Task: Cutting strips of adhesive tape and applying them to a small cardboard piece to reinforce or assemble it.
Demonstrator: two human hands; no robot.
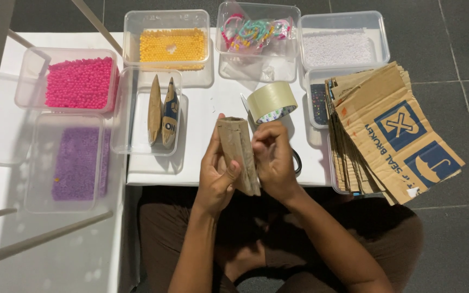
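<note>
A folded cardboard piece [238, 154] is held upright between both hands, above the near edge of the white table [202, 108]. The left hand [216, 176] is wrapped round the piece from the left, thumb pressed across its front face, fingers behind. The right hand [274, 160] is closed on the piece's right edge, fingertips curled in toward the top; what exactly is pinched there cannot be told.

A roll of clear tape [271, 101] is seen standing on edge just behind the hands, on the table. A dark looped object is partly hidden behind the right hand; its kind cannot be told.

Clear tubs are laid out around: pink beads [80, 82] at left, purple beads [77, 163] nearer, yellow beads [173, 48] at top, white beads [337, 49] at top right, coloured bands [253, 30] between those two. Two finished folded cardboard pieces [162, 111] are stood in an otherwise bare tub [123, 114] left of the hands. A stack of flat cardboard sheets [386, 135] is fanned out at right, overhanging the table edge.
</note>
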